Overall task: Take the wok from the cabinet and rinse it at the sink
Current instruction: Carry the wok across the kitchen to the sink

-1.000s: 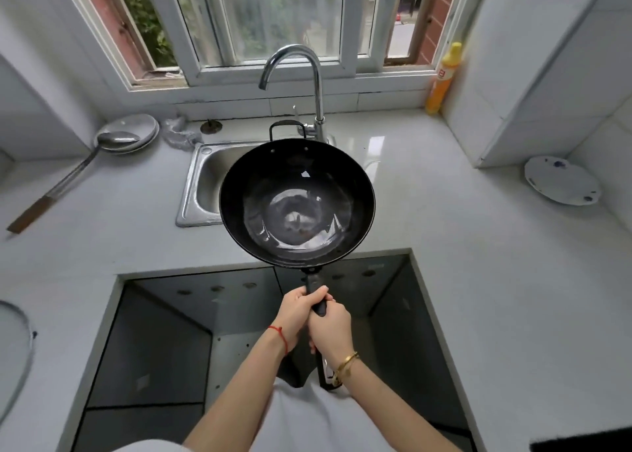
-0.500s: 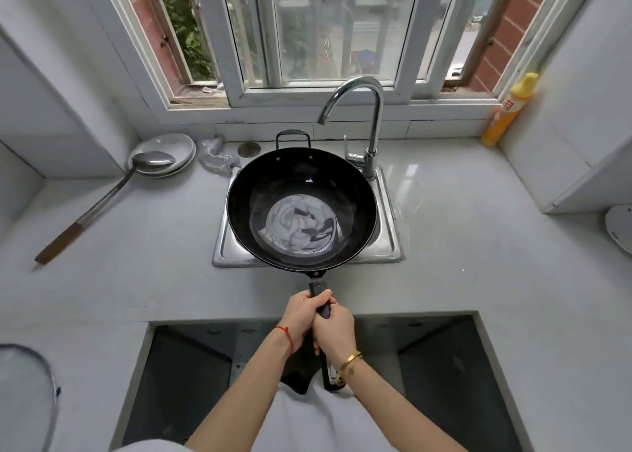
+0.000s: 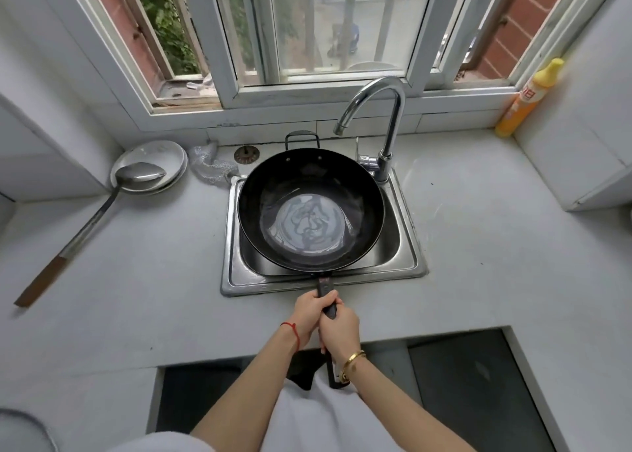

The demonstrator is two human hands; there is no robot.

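Pale grey bench [image 3: 143,280] runs all round me, with a dark cut-out at its near edge just under my arms. Both my hands are clenched on the long black handle [image 3: 325,289] of the wok: my left hand [image 3: 309,313], red string at the wrist, takes it further forward, and my right hand [image 3: 342,330], gold bangle at the wrist, sits just behind, the two touching. The handle's tail sticks out below my right wrist. Ahead, the wok [image 3: 310,209] is held level over the steel sink [image 3: 410,246], its bowl covering most of the basin, with a shallow pool of water shining in the bottom. Its small loop handle points at the wall. The tap [image 3: 386,109] curves over from the sink's far right corner, spout above the wok's far rim; no stream shows. Left of the sink lie a mesh scrubber [image 3: 210,169] and a long ladle [image 3: 136,178] resting in a metal plate [image 3: 164,152]. A yellow bottle [image 3: 528,99] stands far right, under the window [image 3: 325,41]
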